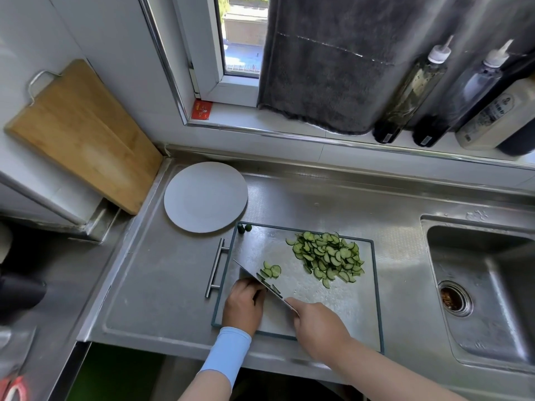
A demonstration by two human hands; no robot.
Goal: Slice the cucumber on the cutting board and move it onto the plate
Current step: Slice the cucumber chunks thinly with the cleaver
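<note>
Thin half-moon cucumber slices (328, 257) pile on the right half of the steel cutting board (260, 244), with a few more right at the knife (254, 277) blade. Right hand (318, 325) grips the knife. Left hand (244, 306) has its fingers curled behind the blade, can't tell on what. Round white plate (205, 196) sits just off the board's top-left corner.

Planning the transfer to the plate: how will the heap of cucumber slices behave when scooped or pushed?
The heap of cucumber slices is loose thin half-rounds, so it will probably scatter rather than move as one. Freshly cut, they may slip or cling on the metal cutting board. Each looks thin, so likely light and bendy.
</note>
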